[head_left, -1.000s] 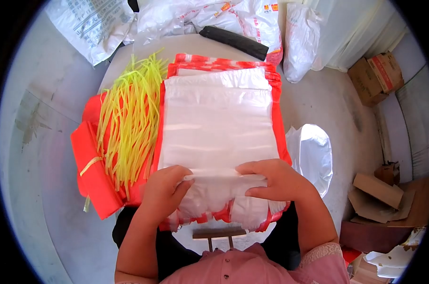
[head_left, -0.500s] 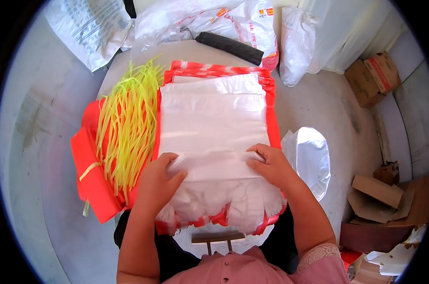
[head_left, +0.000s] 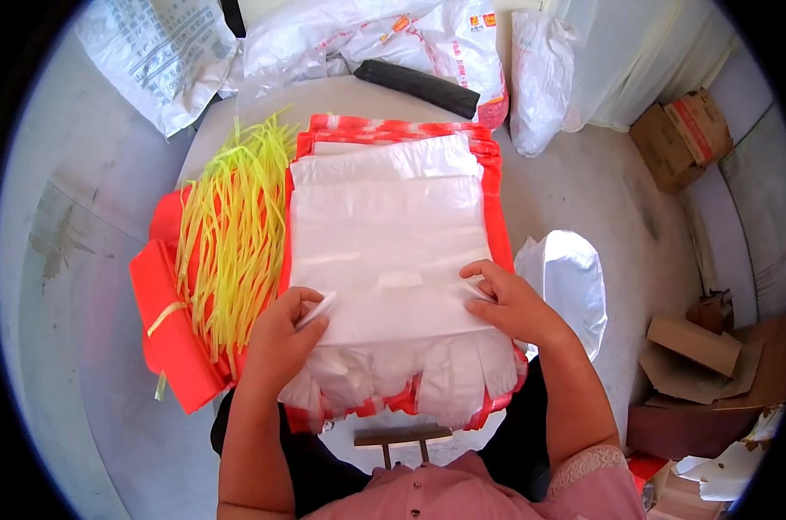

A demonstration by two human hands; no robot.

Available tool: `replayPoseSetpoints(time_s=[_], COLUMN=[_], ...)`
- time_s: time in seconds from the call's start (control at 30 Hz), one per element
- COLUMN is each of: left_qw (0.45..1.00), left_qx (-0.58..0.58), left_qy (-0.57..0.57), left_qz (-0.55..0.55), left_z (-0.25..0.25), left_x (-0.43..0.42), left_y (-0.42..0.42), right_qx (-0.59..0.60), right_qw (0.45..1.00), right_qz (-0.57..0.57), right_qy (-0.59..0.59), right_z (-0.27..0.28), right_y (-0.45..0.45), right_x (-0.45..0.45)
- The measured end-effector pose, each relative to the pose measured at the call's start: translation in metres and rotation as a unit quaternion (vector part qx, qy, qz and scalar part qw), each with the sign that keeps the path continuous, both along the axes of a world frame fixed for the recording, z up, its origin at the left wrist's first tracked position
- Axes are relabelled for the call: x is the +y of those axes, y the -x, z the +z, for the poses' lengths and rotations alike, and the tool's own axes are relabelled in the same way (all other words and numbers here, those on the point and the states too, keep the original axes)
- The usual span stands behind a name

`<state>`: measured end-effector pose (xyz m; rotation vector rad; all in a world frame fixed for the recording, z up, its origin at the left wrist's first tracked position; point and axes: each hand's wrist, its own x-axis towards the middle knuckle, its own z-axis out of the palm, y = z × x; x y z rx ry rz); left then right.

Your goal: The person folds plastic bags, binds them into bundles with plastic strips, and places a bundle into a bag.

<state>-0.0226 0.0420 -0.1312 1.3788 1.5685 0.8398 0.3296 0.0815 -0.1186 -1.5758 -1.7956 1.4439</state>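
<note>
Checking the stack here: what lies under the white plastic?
Red plastic shows past the white plastic at the far edge and both sides; whatever its middle covers cannot be seen.

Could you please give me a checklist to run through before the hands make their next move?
1. Left hand holding its side of the white plastic: ok.
2. Right hand holding the opposite side: ok.
3. Red plastic beneath the white, showing around its edges: ok.
4. White plastic's end nearest the person lying smooth: not ok, it is crumpled.
5. Yellow strips beside the stack, on the person's left: ok.
6. Number of layers held between the fingers: cannot tell.
</note>
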Motion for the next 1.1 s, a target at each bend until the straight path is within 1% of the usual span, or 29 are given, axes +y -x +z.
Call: replayPoseSetpoints(time_s=[0.03, 0.13, 0.2, 0.23, 0.33, 0.43, 0.53, 0.63, 0.7, 0.73, 0.83, 0.93, 1.0, 1.03, 1.1], left_qw=[1.0, 0.996, 0.994, 0.994, 0.993, 0.994, 0.994, 0.994, 0.993, 0.994, 0.994, 0.993, 0.992, 0.99, 0.983], left_qx=[0.024, 0.085, 0.111, 0.112, 0.113, 0.108, 0.105, 0.105, 0.111, 0.105, 0.097, 0.103, 0.099, 0.104, 0.114], left_qy=[-0.001, 0.001, 0.0, 0.002, 0.005, 0.003, 0.004, -0.009, -0.029, -0.014, 0.012, 0.014, 0.019, -0.008, -0.062], left_qz=[-0.003, -0.008, -0.004, -0.008, -0.013, -0.019, -0.026, -0.029, -0.028, -0.032, -0.041, -0.053, -0.072, -0.091, -0.129], left_z=[0.0, 0.003, 0.011, 0.012, 0.015, 0.011, 0.008, 0.007, 0.005, 0.007, 0.019, 0.026, 0.029, 0.027, 0.018], left_x=[0.0, -0.001, -0.002, -0.002, -0.003, -0.004, -0.004, -0.005, -0.005, -0.006, -0.006, -0.008, -0.009, -0.01, -0.012], left_y=[0.0, -0.001, -0.005, -0.005, -0.003, -0.002, -0.001, -0.001, -0.001, -0.002, -0.006, -0.006, -0.005, -0.003, 0.003], right_qx=[-0.008, -0.046, -0.03, -0.02, -0.021, -0.058, -0.004, -0.06, -0.074, -0.081, -0.016, 0.02, 0.009, 0.003, -0.008], right_qw=[1.0, 0.997, 0.997, 0.997, 0.999, 0.998, 0.998, 0.994, 0.991, 0.989, 0.995, 0.999, 0.998, 0.997, 0.995], right_qz=[-0.003, -0.005, -0.015, -0.021, 0.0, 0.012, 0.0, -0.014, 0.018, 0.033, 0.042, 0.039, 0.063, 0.076, 0.095], right_qy=[0.0, -0.054, -0.063, -0.069, -0.032, -0.009, -0.063, -0.093, -0.11, -0.119, -0.093, -0.026, -0.004, 0.007, -0.02], right_z=[-0.001, -0.002, -0.005, -0.006, -0.007, -0.001, -0.006, 0.004, 0.006, 0.006, 0.004, 0.013, 0.02, 0.021, 0.017], right_y=[0.001, 0.003, 0.003, 0.003, -0.003, -0.002, 0.0, 0.01, 0.014, 0.015, 0.015, 0.014, 0.011, 0.012, 0.016], right_x=[-0.001, -0.005, -0.007, -0.007, -0.002, -0.001, -0.004, -0.007, -0.005, -0.004, -0.001, 0.003, 0.004, 0.004, 0.002])
